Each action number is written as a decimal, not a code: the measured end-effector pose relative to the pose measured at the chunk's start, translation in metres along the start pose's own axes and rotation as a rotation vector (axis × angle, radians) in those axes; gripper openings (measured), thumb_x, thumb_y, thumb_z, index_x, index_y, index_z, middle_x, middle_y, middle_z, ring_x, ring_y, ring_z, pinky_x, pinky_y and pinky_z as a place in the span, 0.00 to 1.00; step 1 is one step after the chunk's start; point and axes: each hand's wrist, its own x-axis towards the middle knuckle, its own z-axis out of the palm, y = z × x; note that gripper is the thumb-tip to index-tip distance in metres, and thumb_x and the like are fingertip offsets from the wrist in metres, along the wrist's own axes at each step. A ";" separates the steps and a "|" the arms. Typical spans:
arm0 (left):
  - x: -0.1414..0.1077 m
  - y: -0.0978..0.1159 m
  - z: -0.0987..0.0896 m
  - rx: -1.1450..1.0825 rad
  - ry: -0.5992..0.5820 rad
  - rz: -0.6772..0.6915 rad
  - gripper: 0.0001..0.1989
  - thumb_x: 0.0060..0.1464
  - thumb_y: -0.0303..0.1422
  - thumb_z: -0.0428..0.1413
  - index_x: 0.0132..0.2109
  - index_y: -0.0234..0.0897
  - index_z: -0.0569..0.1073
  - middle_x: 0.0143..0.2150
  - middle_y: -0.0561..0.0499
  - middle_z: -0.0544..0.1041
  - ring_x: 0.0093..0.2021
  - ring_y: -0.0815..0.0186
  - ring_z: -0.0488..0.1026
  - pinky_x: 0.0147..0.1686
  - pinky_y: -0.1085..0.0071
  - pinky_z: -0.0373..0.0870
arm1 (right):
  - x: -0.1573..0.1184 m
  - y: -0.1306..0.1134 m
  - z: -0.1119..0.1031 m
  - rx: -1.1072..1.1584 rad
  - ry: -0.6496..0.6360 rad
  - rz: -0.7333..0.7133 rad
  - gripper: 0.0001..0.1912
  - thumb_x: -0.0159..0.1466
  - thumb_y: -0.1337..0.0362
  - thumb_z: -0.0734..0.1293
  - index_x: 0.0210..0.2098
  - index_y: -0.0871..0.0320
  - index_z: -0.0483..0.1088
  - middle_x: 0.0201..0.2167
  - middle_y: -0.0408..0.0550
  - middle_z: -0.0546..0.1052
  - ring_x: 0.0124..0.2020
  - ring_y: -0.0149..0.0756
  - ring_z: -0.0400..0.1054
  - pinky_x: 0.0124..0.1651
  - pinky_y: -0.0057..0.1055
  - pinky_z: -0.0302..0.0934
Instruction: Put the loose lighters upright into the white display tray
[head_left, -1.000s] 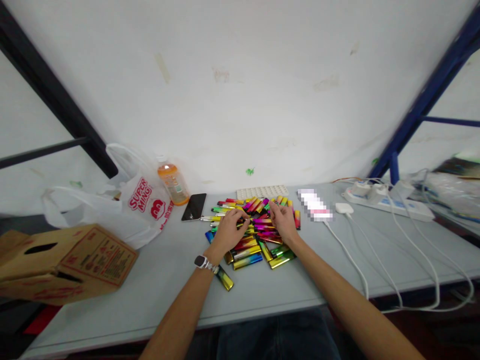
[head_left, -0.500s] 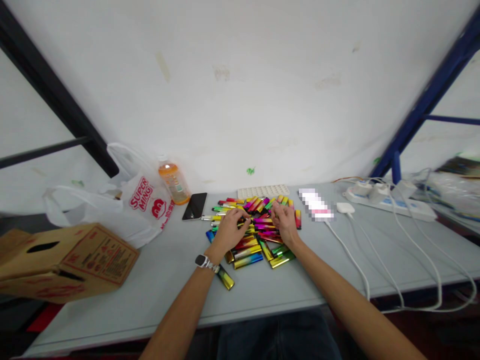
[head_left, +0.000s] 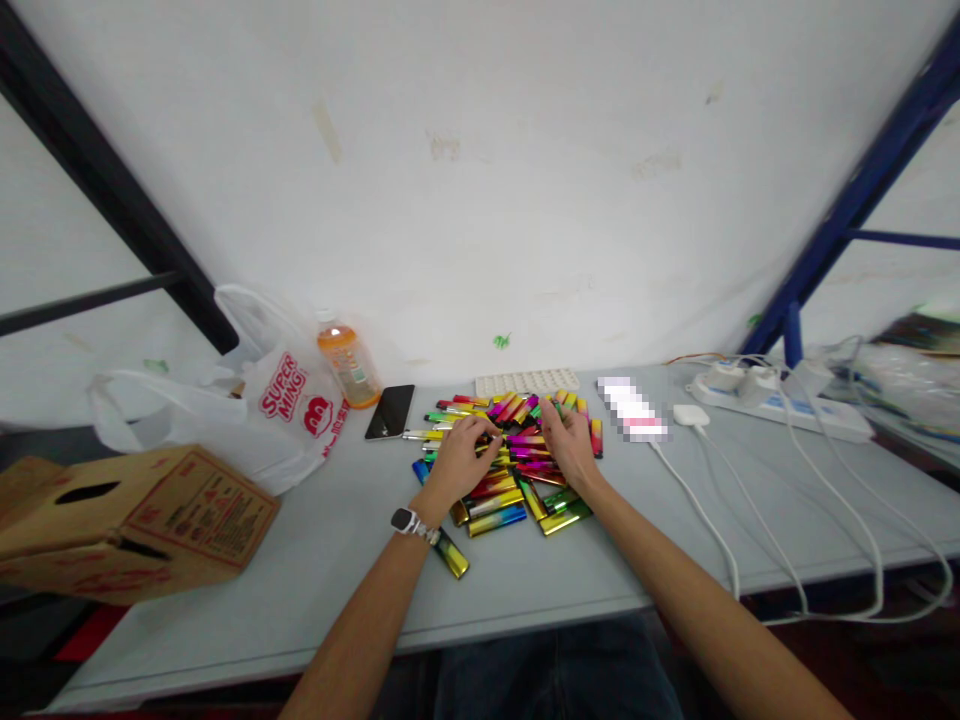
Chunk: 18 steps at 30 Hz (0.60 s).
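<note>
A pile of shiny, multicoloured lighters [head_left: 495,497] lies on the grey table [head_left: 330,560]. Over the left part of the pile is my left hand [head_left: 463,455], its fingers curled down; what they hold, if anything, is too small to name. My right hand [head_left: 568,440] rests at the right part of the pile with thumb and fingers bent, and its fingertips touch or cover some lighters. Whether it grips one is not visible. One yellow and dark lighter [head_left: 453,555] lies below my left wrist, near the watch.
On the left stand a cardboard box [head_left: 202,510], a white plastic bag [head_left: 292,400] and an orange bottle [head_left: 349,365], with a dark phone [head_left: 391,412] beside them. Behind the pile lies a white keyboard [head_left: 527,381]. A lit phone [head_left: 634,408], cables and a power strip [head_left: 780,405] are at right.
The thumb and fingers of my right hand have shifted slightly and spread a little. My left hand has stayed in place.
</note>
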 end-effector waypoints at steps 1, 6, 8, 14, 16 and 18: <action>0.000 0.000 0.000 -0.002 0.001 0.003 0.06 0.62 0.34 0.54 0.40 0.40 0.75 0.44 0.48 0.77 0.50 0.57 0.72 0.54 0.57 0.67 | 0.000 0.000 0.000 -0.003 0.004 -0.021 0.21 0.63 0.44 0.64 0.27 0.54 0.62 0.18 0.39 0.64 0.20 0.32 0.57 0.23 0.29 0.53; 0.000 0.000 0.000 0.013 0.004 0.010 0.06 0.62 0.34 0.54 0.40 0.40 0.75 0.44 0.48 0.77 0.50 0.57 0.72 0.53 0.57 0.68 | -0.002 -0.003 0.004 0.002 -0.016 -0.045 0.20 0.62 0.43 0.66 0.37 0.52 0.62 0.22 0.38 0.69 0.22 0.34 0.63 0.25 0.30 0.59; -0.001 0.000 0.000 0.023 0.006 0.010 0.06 0.62 0.34 0.54 0.40 0.41 0.75 0.44 0.48 0.77 0.50 0.57 0.72 0.53 0.57 0.68 | -0.003 -0.005 0.004 0.006 -0.078 -0.011 0.19 0.65 0.42 0.63 0.38 0.51 0.62 0.20 0.37 0.68 0.20 0.34 0.63 0.24 0.30 0.59; -0.001 0.002 -0.001 0.025 0.013 0.001 0.05 0.61 0.34 0.54 0.40 0.41 0.75 0.45 0.48 0.77 0.49 0.57 0.72 0.52 0.57 0.67 | 0.003 -0.006 -0.004 -0.234 -0.093 -0.272 0.19 0.68 0.47 0.61 0.44 0.53 0.75 0.37 0.49 0.74 0.42 0.41 0.69 0.47 0.39 0.66; -0.001 0.002 -0.001 0.020 0.015 -0.003 0.05 0.61 0.34 0.54 0.40 0.41 0.75 0.45 0.49 0.77 0.49 0.57 0.72 0.52 0.57 0.67 | 0.006 -0.003 -0.007 -0.300 -0.095 -0.307 0.20 0.67 0.49 0.62 0.49 0.54 0.76 0.36 0.49 0.74 0.40 0.40 0.68 0.48 0.39 0.64; -0.001 0.001 -0.001 0.018 0.017 -0.004 0.05 0.61 0.34 0.54 0.40 0.41 0.75 0.45 0.49 0.77 0.49 0.57 0.72 0.52 0.57 0.67 | 0.010 -0.001 -0.010 -0.314 -0.128 -0.287 0.22 0.66 0.49 0.64 0.52 0.56 0.76 0.33 0.47 0.74 0.34 0.38 0.66 0.41 0.36 0.64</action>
